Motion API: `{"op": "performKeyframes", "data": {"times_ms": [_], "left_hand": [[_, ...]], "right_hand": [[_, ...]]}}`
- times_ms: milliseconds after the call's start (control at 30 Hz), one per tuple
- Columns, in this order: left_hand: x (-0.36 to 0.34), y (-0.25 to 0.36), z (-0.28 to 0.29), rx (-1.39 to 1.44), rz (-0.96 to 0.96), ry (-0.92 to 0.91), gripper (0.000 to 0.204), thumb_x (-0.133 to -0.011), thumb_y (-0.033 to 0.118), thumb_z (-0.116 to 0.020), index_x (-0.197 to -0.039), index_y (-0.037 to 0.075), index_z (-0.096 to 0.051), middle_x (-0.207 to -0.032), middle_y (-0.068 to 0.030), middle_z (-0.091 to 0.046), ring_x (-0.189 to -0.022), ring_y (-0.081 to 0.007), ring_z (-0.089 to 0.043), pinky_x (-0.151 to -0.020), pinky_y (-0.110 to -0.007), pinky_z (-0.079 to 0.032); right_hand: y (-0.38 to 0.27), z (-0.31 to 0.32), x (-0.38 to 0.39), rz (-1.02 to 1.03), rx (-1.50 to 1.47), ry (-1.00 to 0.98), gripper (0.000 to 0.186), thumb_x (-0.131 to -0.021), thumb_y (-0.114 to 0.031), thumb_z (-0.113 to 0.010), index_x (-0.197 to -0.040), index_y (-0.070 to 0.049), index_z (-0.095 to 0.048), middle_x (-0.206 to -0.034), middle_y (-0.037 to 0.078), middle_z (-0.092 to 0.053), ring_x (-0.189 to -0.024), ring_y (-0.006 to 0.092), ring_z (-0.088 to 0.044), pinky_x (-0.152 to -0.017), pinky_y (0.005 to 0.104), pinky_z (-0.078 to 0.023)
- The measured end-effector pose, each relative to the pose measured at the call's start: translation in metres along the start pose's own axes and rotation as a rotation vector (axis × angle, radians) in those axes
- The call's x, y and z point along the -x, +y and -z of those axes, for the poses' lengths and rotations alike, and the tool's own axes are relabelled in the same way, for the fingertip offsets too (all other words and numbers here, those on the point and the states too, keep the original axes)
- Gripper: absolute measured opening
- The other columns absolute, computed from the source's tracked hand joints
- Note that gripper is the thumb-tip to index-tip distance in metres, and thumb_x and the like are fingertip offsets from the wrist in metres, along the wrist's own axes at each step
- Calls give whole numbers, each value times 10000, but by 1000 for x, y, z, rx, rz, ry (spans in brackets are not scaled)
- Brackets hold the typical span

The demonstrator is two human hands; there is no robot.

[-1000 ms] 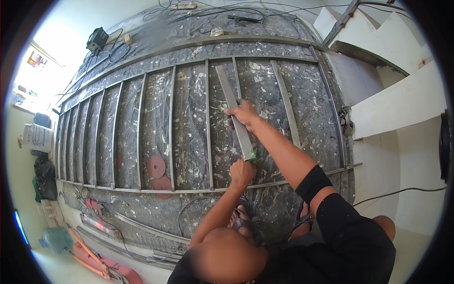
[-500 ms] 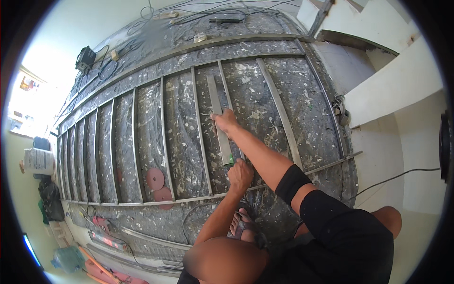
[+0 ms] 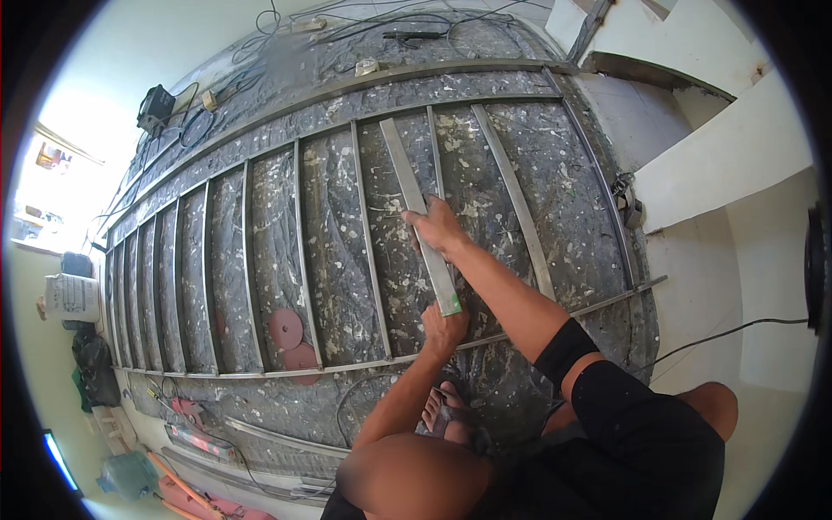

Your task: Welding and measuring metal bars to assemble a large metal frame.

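Low in the centre, the left hand (image 3: pixel 445 328) closes around the near end of a flat metal bar (image 3: pixel 418 213), by its green tip. Just above, the right hand (image 3: pixel 439 229) presses on the bar's middle. The bar runs toward upper centre across a barred metal frame (image 3: pixel 299 251) on the paint-spattered floor (image 3: pixel 334 234). Two red discs (image 3: pixel 292 340) lie lower left.

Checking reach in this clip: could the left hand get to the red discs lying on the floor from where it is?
Probably yes. The left hand sits at the near end of the loose metal strip; the red discs lie to its left, with only low frame bars between.
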State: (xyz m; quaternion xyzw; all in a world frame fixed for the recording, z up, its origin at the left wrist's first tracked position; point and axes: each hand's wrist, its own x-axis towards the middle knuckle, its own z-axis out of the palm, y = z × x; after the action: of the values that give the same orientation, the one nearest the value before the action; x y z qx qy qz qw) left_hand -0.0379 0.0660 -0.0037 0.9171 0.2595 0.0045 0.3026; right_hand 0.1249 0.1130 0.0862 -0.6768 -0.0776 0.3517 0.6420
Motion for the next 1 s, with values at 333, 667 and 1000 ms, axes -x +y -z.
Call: {"op": "performKeyframes", "data": {"times_ms": [333,667,1000], "left_hand": [[5,-7,-13,20,11,84,236,-887,275,-583,-828,48,-604,-669,-205,-635,-587,-437,-632,-516,-538,-501],[3,-1,-17,23,-7,139,212,-874,267,-587,-823,62,-609,-658,-211,-633,-581,-438,-629,-519,-533,-500],[-2,17,17,-18,152,-50,302,-884,289,-572,-897,-11,-544,-751,-264,-664,-716,-452,-662,-666,-538,-523]], "right_hand": [[-1,-7,33,-29,57,-66,268,-885,-94,-649,-1087,31,-525,-702,84,-590,-441,168,-566,-380,342,-456],[14,9,17,1,0,85,247,-886,-118,-651,-1022,37,-514,-665,93,-582,-436,196,-577,-368,354,-448],[-34,83,-31,300,863,391,460,-866,-183,-604,-1267,3,-477,-1019,370,-621,-986,497,-616,-850,547,-497]]}}
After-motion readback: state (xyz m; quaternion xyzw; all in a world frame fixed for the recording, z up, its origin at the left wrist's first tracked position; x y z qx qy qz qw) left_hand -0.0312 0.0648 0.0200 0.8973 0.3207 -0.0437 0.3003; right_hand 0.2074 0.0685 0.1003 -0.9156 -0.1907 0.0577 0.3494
